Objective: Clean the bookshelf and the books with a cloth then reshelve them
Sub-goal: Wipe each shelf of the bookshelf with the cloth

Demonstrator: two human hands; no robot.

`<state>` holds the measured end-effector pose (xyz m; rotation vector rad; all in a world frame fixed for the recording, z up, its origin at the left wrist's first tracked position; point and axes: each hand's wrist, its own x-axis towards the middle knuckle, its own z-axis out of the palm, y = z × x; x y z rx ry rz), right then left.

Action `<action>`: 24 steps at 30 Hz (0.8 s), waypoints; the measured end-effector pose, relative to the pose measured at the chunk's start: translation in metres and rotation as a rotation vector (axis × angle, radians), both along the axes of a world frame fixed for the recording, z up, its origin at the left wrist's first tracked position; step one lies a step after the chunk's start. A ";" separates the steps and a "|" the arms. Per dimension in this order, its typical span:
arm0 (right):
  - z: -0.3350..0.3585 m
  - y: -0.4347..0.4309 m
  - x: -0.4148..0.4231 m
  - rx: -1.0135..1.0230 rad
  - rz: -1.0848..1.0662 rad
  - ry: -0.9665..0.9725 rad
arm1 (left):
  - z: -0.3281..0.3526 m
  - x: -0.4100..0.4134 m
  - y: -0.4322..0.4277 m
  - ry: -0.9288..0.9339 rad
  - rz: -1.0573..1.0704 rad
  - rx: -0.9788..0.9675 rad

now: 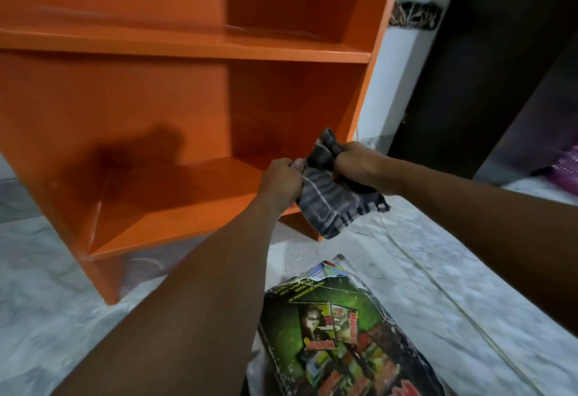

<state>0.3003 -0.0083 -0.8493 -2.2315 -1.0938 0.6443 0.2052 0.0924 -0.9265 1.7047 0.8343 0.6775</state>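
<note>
Grey checked cloth [331, 208] is bunched between both hands: the left hand [281, 181] pinches its left edge with curled fingers [295, 164], the right hand [353, 161] is fisted tight round its upper part, and the loose end hangs below them. Both hands sit at the right front edge of the lowest compartment of the orange bookshelf [187, 45], whose board runs open to the left. 1 tattered green-covered book [337, 326] lies on the pale marbled floor [47, 301] below the hands, apart from the shelf foot.
</note>
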 end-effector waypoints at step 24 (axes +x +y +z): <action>-0.080 -0.068 0.028 -0.076 0.503 0.235 | 0.009 -0.027 -0.102 0.547 0.132 -0.187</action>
